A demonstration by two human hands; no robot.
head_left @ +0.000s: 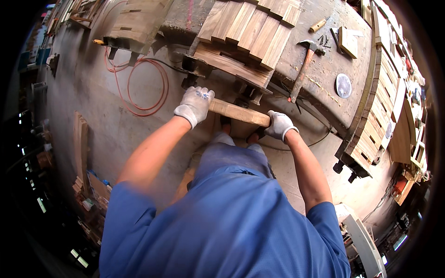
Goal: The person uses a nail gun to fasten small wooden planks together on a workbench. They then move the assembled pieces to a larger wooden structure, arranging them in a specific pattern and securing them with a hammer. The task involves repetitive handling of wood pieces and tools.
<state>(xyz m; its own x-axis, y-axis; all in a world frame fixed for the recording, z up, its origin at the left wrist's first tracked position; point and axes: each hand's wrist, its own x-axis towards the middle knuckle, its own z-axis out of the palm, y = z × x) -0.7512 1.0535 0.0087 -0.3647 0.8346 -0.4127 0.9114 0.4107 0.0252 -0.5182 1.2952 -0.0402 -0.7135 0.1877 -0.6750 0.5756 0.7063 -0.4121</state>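
Both my hands wear pale work gloves. My left hand [195, 105] is closed round the left end of a short, thick wooden board [238, 112], and my right hand [281, 125] grips its right end. The board spans the space in front of my legs, tilted slightly down to the right. Just beyond it lies a stack of wooden strips [250, 34] with staggered ends, above a lower wooden piece [232, 65]. Metal clamp parts [198, 66] stick out below the stack toward me.
Right of the stack, the worktable [289, 51] holds a hammer [305, 65], a wooden-handled tool [318, 25], a square [348, 41] and a round disc [343, 85]. More clamped wood [371, 125] stands far right. A red hose [164, 88] coils on the floor at left.
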